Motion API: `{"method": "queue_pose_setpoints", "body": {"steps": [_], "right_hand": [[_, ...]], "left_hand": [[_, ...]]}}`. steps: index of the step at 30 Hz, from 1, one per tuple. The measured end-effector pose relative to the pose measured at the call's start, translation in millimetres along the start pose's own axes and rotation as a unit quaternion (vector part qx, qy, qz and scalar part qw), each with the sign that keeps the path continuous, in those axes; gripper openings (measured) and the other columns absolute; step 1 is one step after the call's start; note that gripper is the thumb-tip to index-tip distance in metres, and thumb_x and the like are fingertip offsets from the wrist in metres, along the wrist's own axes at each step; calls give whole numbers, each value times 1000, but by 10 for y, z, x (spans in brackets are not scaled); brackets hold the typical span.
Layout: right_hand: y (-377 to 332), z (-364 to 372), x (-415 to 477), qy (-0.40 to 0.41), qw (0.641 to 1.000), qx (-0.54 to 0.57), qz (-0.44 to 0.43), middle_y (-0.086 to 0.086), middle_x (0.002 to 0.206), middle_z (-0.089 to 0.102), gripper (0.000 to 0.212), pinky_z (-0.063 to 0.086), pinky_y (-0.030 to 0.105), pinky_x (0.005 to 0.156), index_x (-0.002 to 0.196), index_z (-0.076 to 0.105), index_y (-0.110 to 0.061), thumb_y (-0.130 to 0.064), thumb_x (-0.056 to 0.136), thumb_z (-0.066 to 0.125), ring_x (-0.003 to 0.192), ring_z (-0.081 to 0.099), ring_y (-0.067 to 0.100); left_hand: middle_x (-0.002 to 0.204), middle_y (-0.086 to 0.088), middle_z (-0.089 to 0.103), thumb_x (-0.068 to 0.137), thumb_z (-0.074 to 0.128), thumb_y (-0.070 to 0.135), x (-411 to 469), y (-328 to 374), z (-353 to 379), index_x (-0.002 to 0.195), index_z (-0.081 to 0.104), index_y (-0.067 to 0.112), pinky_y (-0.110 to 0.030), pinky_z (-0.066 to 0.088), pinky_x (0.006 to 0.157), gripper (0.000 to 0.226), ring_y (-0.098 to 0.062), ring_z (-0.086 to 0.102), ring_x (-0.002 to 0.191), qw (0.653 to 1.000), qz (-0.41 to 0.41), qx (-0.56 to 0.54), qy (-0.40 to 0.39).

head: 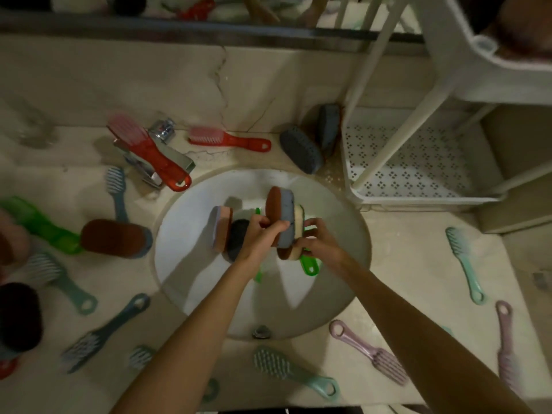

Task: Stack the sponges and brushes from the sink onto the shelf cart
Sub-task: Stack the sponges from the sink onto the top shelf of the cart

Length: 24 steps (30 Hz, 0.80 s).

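Over the white sink (191, 222) at the centre of the frame, both hands close on two sponges held on edge and pressed together. The left hand (260, 234) comes in from the lower left and grips the blue sponge (285, 218), its fingers curled tightly round the sponge's lower near edge; the brown scouring face points to the upper left, clear of the fingers. The yellow sponge (298, 216) sits flat against the blue one's right side, and the right hand (318, 245) holds it from the right with bent fingers wrapped over its edge and the thumb low against it. Below that hand a green brush (309, 265) lies in the basin. Left of the hands, a pink sponge (221, 227) stands on edge against a dark sponge (237, 237). The shelf cart (418, 200) stands at the upper right, with a grey sponge (300, 150) lying just beside its left leg.
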State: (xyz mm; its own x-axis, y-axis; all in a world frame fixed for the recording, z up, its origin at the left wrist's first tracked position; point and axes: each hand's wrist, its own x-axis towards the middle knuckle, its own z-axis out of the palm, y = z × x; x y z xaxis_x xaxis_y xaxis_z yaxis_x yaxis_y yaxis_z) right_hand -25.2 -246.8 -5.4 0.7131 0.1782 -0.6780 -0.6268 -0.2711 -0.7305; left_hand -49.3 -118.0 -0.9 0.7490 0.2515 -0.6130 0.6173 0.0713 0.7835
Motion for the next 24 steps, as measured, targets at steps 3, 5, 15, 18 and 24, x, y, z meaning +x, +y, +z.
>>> {"method": "queue_pose_setpoints", "body": {"steps": [3,5,15,18,24], "right_hand": [[-173,-48,-182,6,1000,1,-29,13,102,48,46,53,38,73,118,34,-3,11,80,56,87,55,23],[-295,-85,-297,6,999,15,-45,12,107,49,57,50,43,81,129,29,-5,9,81,56,100,53,28],[-1139,-210,-1063,-38,979,83,-182,15,115,55,75,53,37,71,129,35,-14,-13,55,47,100,56,30],[-1431,-266,-1272,-36,966,92,-239,11,116,53,63,54,41,75,124,35,-20,-19,64,54,104,56,29],[-2023,-436,-1617,34,938,64,-340,11,117,53,49,53,33,81,126,34,-16,-5,84,58,106,56,24]], "left_hand": [[98,-9,57,83,65,22,-201,232,-39,105,47,9,-18,46,60,32,-16,57,83,999,31,-29,-5],[91,-5,57,85,63,21,-358,405,-60,110,47,8,-12,47,50,33,-10,55,74,997,58,-58,-2],[101,-5,59,81,65,20,-1024,1216,-63,98,48,18,-25,44,64,24,-12,59,83,958,185,-220,-8],[100,-8,59,75,69,24,-1201,1561,-88,93,46,19,-29,47,67,30,-17,60,85,943,229,-241,-3],[120,-11,56,81,66,20,-1599,2212,-35,118,39,13,-44,47,98,47,-24,55,112,926,303,-224,-17]]}}
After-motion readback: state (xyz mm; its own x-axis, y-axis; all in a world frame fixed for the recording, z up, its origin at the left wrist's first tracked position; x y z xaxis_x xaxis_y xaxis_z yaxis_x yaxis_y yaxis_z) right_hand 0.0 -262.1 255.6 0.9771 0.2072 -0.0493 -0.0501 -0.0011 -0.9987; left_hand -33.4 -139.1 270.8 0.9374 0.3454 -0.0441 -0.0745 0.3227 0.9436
